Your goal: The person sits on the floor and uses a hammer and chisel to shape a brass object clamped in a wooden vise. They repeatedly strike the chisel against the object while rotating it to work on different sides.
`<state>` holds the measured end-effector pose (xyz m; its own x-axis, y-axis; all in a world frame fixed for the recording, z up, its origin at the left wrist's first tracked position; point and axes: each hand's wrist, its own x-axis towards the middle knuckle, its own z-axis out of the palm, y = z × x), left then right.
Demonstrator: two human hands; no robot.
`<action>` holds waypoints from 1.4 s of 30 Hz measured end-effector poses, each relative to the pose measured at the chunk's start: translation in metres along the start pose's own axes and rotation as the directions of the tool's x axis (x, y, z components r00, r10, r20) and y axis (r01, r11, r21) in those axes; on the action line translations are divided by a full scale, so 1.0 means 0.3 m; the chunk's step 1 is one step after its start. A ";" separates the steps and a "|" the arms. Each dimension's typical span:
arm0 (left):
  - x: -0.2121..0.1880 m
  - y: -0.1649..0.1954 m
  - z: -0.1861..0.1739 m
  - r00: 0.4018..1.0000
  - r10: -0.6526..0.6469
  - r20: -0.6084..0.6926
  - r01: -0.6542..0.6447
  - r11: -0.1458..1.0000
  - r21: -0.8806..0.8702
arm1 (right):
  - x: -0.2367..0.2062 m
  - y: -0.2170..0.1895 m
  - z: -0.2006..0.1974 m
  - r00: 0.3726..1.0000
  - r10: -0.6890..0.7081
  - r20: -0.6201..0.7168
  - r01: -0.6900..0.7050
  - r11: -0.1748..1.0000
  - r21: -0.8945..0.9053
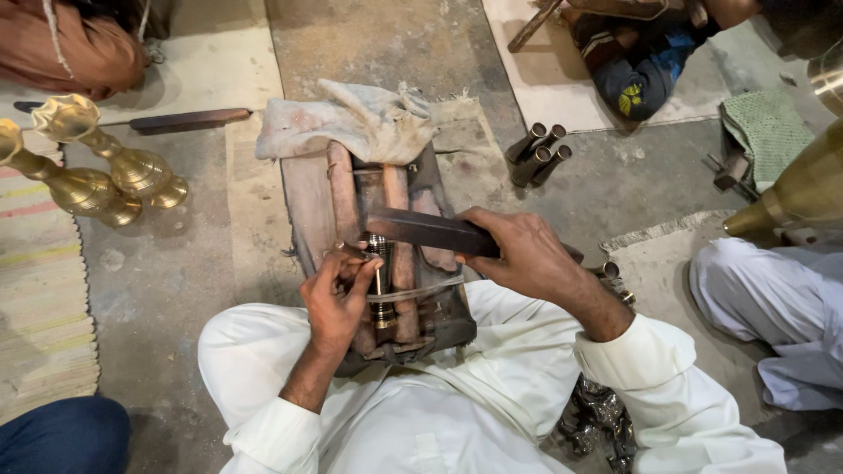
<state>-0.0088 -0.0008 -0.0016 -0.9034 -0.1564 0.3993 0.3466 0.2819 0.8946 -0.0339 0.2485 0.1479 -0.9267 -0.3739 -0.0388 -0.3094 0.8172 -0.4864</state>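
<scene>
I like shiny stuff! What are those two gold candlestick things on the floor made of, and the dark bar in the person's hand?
The two candlestick-like stands look like polished brass: yellow-gold and gleaming. The flat bar in the right hand looks like dark wood, dull and brown, though it could be metal. The small ribbed piece at the left hand looks like metal, dark with a shine.

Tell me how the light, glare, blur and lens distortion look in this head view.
Head view: soft, even light with faint shadows on the concrete floor; bright glints on the brass stands and brass cone; the left hand, right hand and dark tool are sharp; wide-angle stretch bends the edges, seen at the striped mat; the white clothes stay unclipped.
</scene>
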 end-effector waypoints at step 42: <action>0.202 0.080 -0.026 0.783 0.093 0.615 -0.267 0.944 0.196 | -0.121 0.107 0.002 0.964 -0.085 -0.252 -0.003 0.944 -0.330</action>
<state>-0.0531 -0.0109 0.0456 -0.8301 0.4864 0.2726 0.5185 0.4935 0.6983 -0.0100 0.2880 0.1332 -0.9209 -0.3193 0.2236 -0.3596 0.9173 -0.1710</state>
